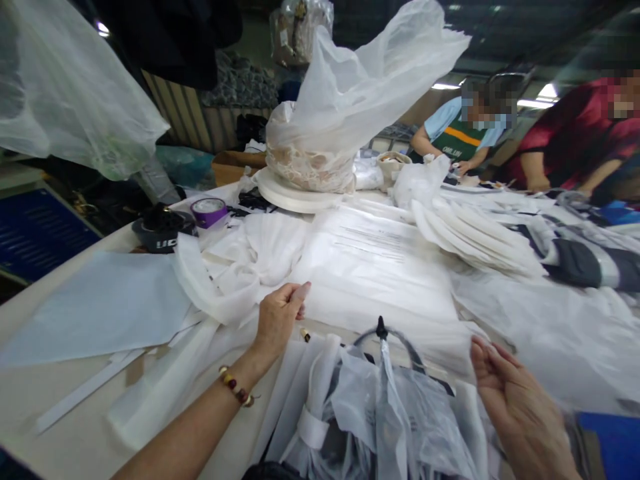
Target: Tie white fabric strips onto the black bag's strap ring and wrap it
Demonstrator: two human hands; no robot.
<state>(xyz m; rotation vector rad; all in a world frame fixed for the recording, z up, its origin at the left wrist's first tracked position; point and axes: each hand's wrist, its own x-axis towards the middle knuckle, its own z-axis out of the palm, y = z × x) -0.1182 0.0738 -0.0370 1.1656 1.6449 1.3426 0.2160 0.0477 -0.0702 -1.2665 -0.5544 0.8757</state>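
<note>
A white translucent plastic bag [380,293], with lines of small print, lies spread flat in front of me. My left hand [281,312] pinches its near left corner between thumb and fingers. At the near right corner, my right hand [517,397] is closed on the bag's edge, palm turned partly up. Between my arms and closer to me stands a handbag wrapped in white sheets and clear film [387,400]. Its grey curved handle [413,347] and a black-tipped strap stick up toward the plastic bag. The lower part of the handbag runs out of view.
A purple tape roll [209,212] and a black tape roll [163,230] lie at left, near a pale sheet [105,300]. A tall, filled plastic sack [310,157] stands behind. White padded pieces [475,237] lie at right. Two people work across the table.
</note>
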